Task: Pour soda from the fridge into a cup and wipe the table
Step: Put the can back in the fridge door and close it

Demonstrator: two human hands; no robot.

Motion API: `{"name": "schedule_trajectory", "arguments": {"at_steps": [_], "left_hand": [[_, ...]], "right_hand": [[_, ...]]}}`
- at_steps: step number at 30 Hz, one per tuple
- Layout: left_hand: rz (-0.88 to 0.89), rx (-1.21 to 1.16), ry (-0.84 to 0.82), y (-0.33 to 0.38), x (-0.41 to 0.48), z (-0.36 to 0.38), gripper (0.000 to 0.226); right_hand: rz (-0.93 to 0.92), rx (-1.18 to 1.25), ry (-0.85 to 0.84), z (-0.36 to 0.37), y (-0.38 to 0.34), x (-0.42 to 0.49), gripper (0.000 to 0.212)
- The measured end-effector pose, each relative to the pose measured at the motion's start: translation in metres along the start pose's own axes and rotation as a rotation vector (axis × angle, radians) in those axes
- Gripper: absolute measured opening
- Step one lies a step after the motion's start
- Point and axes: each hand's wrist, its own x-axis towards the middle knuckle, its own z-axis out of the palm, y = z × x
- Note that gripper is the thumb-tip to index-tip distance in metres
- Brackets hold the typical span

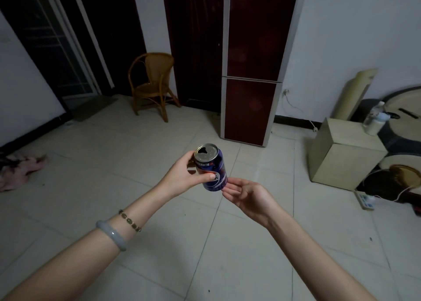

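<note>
A blue soda can [213, 169] with its top opened is held out in front of me over the tiled floor, tilted slightly. My left hand [182, 177] grips the can from the left, thumb across its front. My right hand [246, 196] is palm up just right of the can's base, its straight fingertips touching the bottom edge. The tall dark red fridge [250, 72] stands ahead against the wall with both doors closed. No cup, table or cloth for wiping is in view.
A wicker chair [151, 84] stands left of the fridge. A beige cube stool [341, 152] with bottles [373, 118] behind it sits at the right, beside round furniture and a power strip [364, 200]. Pink cloth [20, 170] lies on the floor at far left.
</note>
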Motion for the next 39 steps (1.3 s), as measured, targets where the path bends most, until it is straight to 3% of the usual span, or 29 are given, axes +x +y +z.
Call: {"name": "schedule_trajectory", "arguments": {"at_steps": [7, 18, 32, 39], "left_hand": [[0.011, -0.029, 0.008, -0.017, 0.082, -0.028, 0.074], [0.057, 0.021, 0.041, -0.045, 0.273, -0.054, 0.074], [0.006, -0.012, 0.005, -0.072, 0.492, -0.085, 0.073], [0.01, 0.006, -0.053, -0.096, 0.617, -0.126, 0.087]], "right_hand": [[0.017, -0.035, -0.017, 0.009, -0.034, 0.082, 0.061], [-0.006, -0.087, -0.011, -0.011, -0.133, 0.265, 0.062], [0.05, -0.228, 0.104, -0.028, -0.245, 0.456, 0.052], [0.02, -0.212, 0.163, -0.014, -0.293, 0.567, 0.05]]}}
